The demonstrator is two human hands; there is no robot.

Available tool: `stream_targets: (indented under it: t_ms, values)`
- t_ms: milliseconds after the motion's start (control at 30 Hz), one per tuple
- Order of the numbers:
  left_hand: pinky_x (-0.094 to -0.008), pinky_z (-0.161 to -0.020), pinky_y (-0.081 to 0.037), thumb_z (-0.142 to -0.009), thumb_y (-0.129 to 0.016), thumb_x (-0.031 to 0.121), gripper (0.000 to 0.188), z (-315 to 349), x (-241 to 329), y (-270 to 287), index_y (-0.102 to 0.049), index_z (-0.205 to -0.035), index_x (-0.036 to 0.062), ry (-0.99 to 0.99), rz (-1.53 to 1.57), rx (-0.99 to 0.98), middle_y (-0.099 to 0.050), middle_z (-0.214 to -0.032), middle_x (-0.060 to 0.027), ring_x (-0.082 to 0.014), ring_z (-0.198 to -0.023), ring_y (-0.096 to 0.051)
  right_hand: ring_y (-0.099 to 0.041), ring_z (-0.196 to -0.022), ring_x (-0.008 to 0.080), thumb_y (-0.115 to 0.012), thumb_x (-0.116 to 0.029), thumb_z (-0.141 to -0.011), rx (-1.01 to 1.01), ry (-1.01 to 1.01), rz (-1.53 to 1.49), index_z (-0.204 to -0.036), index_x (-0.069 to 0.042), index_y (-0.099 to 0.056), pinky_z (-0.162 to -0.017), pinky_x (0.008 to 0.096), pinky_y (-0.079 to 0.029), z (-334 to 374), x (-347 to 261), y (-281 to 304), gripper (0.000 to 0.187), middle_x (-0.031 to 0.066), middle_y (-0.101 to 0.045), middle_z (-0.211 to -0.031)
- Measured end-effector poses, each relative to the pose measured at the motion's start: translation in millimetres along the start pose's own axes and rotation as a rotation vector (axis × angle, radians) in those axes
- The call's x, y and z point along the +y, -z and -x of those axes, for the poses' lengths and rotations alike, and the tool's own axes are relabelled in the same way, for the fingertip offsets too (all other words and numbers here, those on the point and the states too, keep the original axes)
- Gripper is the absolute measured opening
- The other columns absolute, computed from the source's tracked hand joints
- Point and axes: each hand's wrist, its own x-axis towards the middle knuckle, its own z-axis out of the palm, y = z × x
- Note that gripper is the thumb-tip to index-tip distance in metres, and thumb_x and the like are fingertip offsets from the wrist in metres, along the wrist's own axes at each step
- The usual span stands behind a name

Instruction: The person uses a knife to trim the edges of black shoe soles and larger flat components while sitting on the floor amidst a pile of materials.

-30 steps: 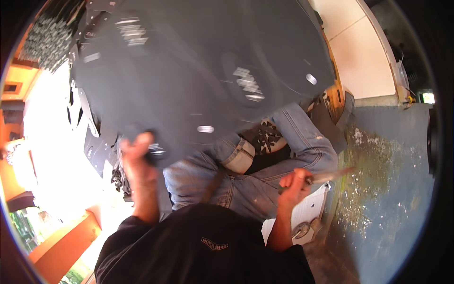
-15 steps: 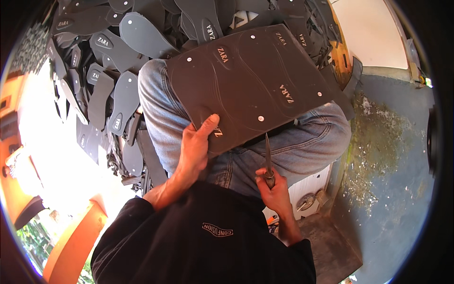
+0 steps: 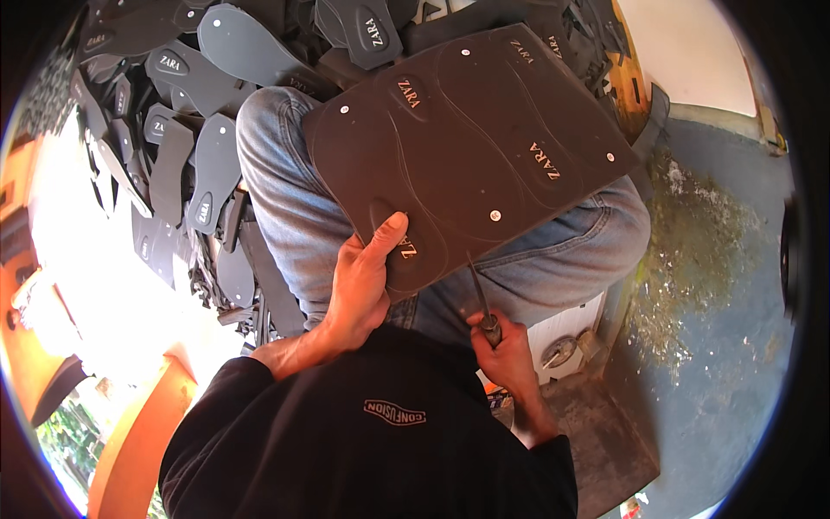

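Note:
A dark rubber sheet (image 3: 458,156) with moulded sandal-sole outlines, stamped marks and small white dots rests tilted across my jeans-clad legs. My left hand (image 3: 361,272) grips its near left corner, thumb on top and the other fingers hidden beneath. In my right hand (image 3: 501,346) is a knife (image 3: 481,294), held by its handle. Its narrow blade points up and away from me, the tip at the sheet's near edge. Whether the tip touches the edge I cannot tell.
Cut dark soles (image 3: 216,164) and scraps lie in a heap beyond and left of my legs. A wooden piece (image 3: 629,69) stands at the far right, near a blue-grey floor (image 3: 718,320) with greenish debris. A brown box-like surface (image 3: 605,441) is by my right elbow.
The sheet has shifted slightly, its right end moving rightward. The knife blade has tilted left, bringing its tip to the near edge, left of where it was. Both hands keep their grips.

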Motion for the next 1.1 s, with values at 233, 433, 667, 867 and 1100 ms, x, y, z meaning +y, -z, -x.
stream_targets:
  t_ms: [233, 433, 667, 867, 1100]
  values:
    - [-0.0253, -0.066, -0.055, -0.090, -0.060, 0.030, 0.037, 0.5, 4.4, -0.1, -0.054, -0.112, 0.0003, 0.026, 0.014, 0.033, -0.064, -0.098, -0.0093, -0.0149, -0.081, -0.065, -0.059, -0.049, 0.0226, -0.059, -0.006, -0.076, 0.063, 0.042, 0.063, -0.087, -0.006, -0.062, -0.051, 0.0322, -0.045, -6.3, 1.0, -7.6, 0.011, 0.0123, -0.057, -0.057]
    - [-0.0238, -0.041, -0.049, -0.088, -0.062, 0.030, 0.033, -2.5, 2.6, 10.2, -0.056, -0.104, 0.0018, 0.005, -0.116, 0.023, -0.064, -0.082, -0.0073, -0.0141, -0.060, -0.064, -0.062, -0.055, 0.0282, -0.057, -0.005, -0.076, 0.100, 0.039, 0.035, -0.082, -0.005, -0.061, -0.053, 0.0346, -0.047, -15.5, -1.0, -19.4, 0.007, 0.0135, -0.060, -0.061]
    - [-0.0225, -0.037, -0.046, -0.088, -0.063, 0.027, 0.029, -5.2, 0.0, 16.7, -0.058, -0.100, 0.0016, 0.001, -0.175, 0.058, -0.065, -0.078, -0.0072, -0.0133, -0.057, -0.063, -0.061, -0.061, 0.0360, -0.056, -0.005, -0.076, 0.064, 0.095, 0.077, -0.079, -0.004, -0.060, -0.055, 0.0381, -0.048, -27.8, -2.4, -18.4, 0.005, 0.0163, -0.060, -0.064]
    - [-0.0219, -0.038, -0.045, -0.087, -0.064, 0.023, 0.023, -7.4, -1.5, 17.7, -0.061, -0.093, 0.0008, -0.020, -0.158, 0.045, -0.064, -0.073, -0.0060, -0.0110, -0.052, -0.059, -0.058, -0.064, 0.0412, -0.057, -0.007, -0.077, 0.019, 0.097, 0.146, -0.077, -0.003, -0.058, -0.056, 0.0430, -0.047, -40.9, -9.6, -14.1, 0.004, 0.0187, -0.058, -0.064]
    - [-0.0215, -0.041, -0.046, -0.088, -0.063, 0.021, 0.019, -8.6, -1.2, 21.1, -0.064, -0.092, 0.0017, -0.012, -0.140, 0.027, -0.066, -0.077, -0.0059, -0.0101, -0.056, -0.061, -0.056, -0.069, 0.0452, -0.059, -0.011, -0.076, -0.042, 0.043, 0.205, -0.077, 0.000, -0.057, -0.060, 0.0474, -0.045, -58.5, -24.2, -10.3, 0.011, 0.0223, -0.057, -0.065]
